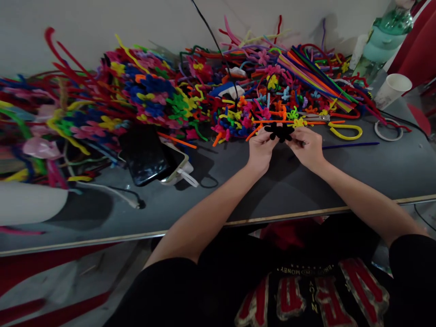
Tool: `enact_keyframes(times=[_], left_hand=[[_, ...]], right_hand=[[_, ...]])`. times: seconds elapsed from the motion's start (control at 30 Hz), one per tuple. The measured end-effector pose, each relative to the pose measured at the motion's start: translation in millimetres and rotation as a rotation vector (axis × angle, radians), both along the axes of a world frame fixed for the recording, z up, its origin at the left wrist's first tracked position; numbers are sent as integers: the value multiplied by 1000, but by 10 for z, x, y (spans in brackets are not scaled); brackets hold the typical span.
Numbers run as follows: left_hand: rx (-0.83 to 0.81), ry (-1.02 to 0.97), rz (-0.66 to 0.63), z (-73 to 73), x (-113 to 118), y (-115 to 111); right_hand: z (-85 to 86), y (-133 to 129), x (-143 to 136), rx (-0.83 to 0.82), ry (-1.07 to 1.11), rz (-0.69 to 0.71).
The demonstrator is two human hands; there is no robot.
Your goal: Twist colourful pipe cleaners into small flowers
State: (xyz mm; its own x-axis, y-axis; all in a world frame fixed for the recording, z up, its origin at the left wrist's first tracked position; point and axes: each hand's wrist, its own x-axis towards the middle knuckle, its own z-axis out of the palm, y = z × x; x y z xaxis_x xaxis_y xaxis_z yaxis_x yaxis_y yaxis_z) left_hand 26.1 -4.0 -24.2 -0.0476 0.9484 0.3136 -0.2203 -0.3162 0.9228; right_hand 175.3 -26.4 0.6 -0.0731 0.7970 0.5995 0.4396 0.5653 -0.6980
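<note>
A black fuzzy pipe-cleaner flower [282, 132] is held up over the table between both of my hands. My left hand [261, 147] pinches its left side with thumb and fingers. From the right, my right hand [308, 146] grips the other side, its fingers curled in. Just beyond the hands lie an orange pipe cleaner [337, 121], a small yellow flower [299, 122] and what looks like a pair of metal pliers or scissors [318, 117]. A dark blue pipe cleaner [354, 145] rests to the right of my right hand, near a bent yellow pipe cleaner [345, 136].
Heaped pipe cleaners and flowers [153, 95] line the back of the grey table [218, 190]. A black phone [145, 156] overlaps another device at left, near a white cable [112, 190]. At right stand a paper cup [393, 91], a green bottle [384, 41] and a tape ring [386, 131].
</note>
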Motion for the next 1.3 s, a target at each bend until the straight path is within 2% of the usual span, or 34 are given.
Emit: enact_keyframes(times=[0.17, 0.37, 0.57, 0.63, 0.7, 0.77, 0.83, 0.93, 1.0, 1.1, 1.2, 1.3], left_hand=[[86, 38, -44, 16, -29, -14], [297, 367, -70, 59, -142, 61], [423, 472, -139, -2, -162, 141], [432, 435, -99, -28, -145, 122], [426, 400, -16, -28, -129, 70], [457, 416, 64, 8, -116, -9], [564, 479, 102, 68, -107, -99], [758, 599, 121, 139, -104, -202], [815, 658, 133, 150, -122, -219], [732, 667, 188, 138, -182, -163], [524, 587, 269, 149, -242, -77], [387, 484, 277, 179, -252, -44]], right_hand=[[-12, 35, 30, 11, -39, 37], [-31, 123, 80, -14, 13, 88], [-46, 185, 208, -252, 24, 274], [-39, 202, 283, -319, -11, 285], [-4, 255, 350, -339, -31, 227], [72, 362, 378, -294, -51, 128], [185, 515, 335, -212, -134, 63], [361, 780, 111, -92, -380, 184], [439, 948, -110, 5, -589, 290], [478, 1155, -428, 170, -910, 384], [449, 1282, -610, 245, -1209, 359], [379, 1331, -630, 254, -1234, 328]])
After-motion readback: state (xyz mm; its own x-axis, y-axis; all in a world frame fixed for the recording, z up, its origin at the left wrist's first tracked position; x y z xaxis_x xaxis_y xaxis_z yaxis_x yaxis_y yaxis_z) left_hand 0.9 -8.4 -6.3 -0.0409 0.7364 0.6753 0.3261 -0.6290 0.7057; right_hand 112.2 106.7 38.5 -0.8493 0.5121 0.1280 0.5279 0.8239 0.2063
